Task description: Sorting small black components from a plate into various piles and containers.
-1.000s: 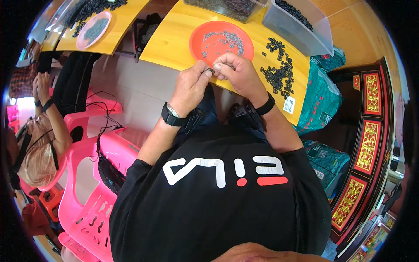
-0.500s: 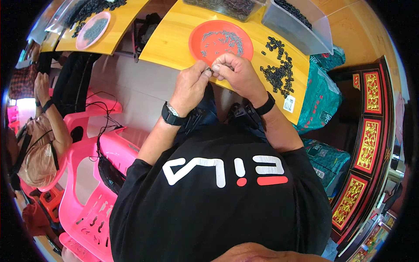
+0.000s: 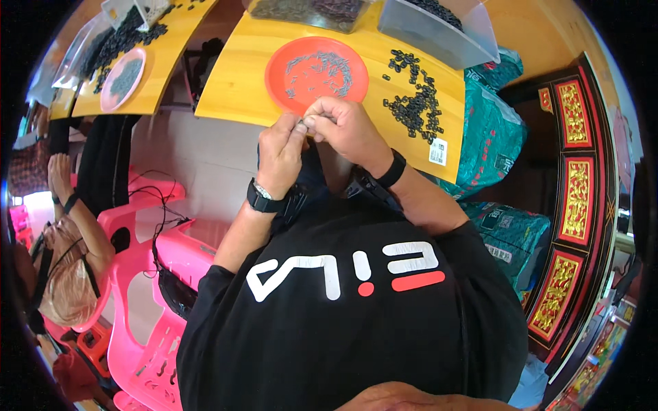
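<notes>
My left hand (image 3: 279,156) and my right hand (image 3: 351,135) meet at the front edge of the yellow table (image 3: 229,85). Their thumbs and fingertips are pinched together, fingertip to fingertip, around something too small and too hidden to name. Just beyond them lies a round red plate (image 3: 275,79) holding many thin grey metal pins (image 3: 337,72), mostly along its right side. To the right of the plate, many small black plastic pieces (image 3: 416,109) lie scattered and heaped on the table.
A clear bin of black pieces (image 3: 439,42) and another clear box (image 3: 308,15) stand at the back. Green bags (image 3: 490,137) sit right of the table. A pink chair (image 3: 137,342) is at my left, where another person's hand (image 3: 60,175) shows near a second yellow table (image 3: 147,96).
The view has shifted, so the table and plate sit a little differently in it. Both hands remain pinched together; the small dark bit seen between the fingertips is now mostly hidden.
</notes>
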A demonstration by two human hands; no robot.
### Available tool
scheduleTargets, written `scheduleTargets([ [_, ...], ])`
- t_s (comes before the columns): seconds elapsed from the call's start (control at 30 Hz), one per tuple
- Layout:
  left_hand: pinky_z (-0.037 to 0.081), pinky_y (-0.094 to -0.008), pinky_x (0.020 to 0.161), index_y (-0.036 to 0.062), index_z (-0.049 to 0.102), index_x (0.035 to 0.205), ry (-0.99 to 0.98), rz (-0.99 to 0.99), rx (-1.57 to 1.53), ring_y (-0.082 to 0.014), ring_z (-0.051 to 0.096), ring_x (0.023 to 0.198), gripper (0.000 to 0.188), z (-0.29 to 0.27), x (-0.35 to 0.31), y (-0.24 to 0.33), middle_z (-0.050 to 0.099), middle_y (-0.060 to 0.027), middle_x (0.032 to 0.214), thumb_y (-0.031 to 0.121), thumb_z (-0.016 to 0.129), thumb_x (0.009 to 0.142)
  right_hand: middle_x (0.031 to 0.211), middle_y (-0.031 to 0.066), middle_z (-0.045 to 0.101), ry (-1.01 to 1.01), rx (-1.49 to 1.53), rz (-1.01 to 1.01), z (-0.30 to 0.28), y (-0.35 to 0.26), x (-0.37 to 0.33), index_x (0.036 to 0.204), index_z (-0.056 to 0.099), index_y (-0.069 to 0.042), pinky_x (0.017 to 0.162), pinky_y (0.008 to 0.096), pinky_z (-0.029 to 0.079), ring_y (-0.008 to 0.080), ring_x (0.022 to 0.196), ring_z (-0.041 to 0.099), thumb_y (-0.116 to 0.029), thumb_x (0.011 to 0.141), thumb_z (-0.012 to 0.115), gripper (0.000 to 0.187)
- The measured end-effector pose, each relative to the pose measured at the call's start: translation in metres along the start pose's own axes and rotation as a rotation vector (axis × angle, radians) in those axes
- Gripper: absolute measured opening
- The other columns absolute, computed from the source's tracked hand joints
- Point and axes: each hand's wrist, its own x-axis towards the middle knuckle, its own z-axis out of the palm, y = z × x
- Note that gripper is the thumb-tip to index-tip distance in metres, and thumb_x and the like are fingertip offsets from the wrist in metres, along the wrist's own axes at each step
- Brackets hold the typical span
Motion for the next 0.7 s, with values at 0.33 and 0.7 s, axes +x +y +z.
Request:
scheduleTargets([
  [0.33,0.043,-0.0243,0.054,-0.0004,0.054,0.083,-0.056,-0.133,-0.073,-0.0105,0.052,0.057,0.015,0.003,0.006,-0.013,0.054,-0.0027,0.064,0.011,0.046,0.089,0.074,-0.0001,0.059,0.036,0.266,0.054,-0.014,0.018,-0.004,0.093,0.061,0.0,0.061,0.02,0.045,0.0054,0.067,0.054,-0.009,0.086,0.057,0.012],
  [0.7,0.042,-0.0246,0.059,0.0019,0.05,0.082,-0.054,-0.259,-0.339,-0.0132,0.052,0.06,0.014,-0.015,0.012,-0.009,0.051,-0.0045,0.067,0.012,0.044,0.09,0.08,0.0118,0.067,0.466,-0.844,0.219,-0.197,0.068,0.043,0.089,0.068,-0.007,0.069,0.0337,0.049,0.025,0.073,0.064,-0.011,0.074,0.058,0.019],
])
